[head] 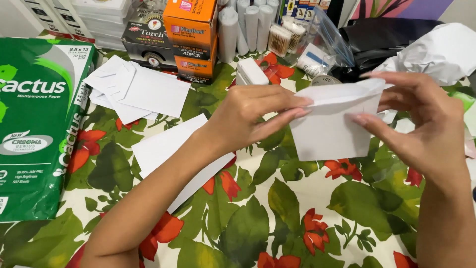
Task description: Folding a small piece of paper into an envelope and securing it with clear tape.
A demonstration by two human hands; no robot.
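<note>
Together, left hand (248,116) and right hand (421,124) pinch a white envelope (329,126).

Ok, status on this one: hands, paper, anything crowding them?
Left hand and right hand both pinch the white envelope, held above the floral tablecloth. Loose white sheet beneath left forearm; nothing blocking.

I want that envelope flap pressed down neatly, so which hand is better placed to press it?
Probably the left hand: its fingertips already lie along the white envelope at the flap fold, while the right hand grips its far edge.
</note>
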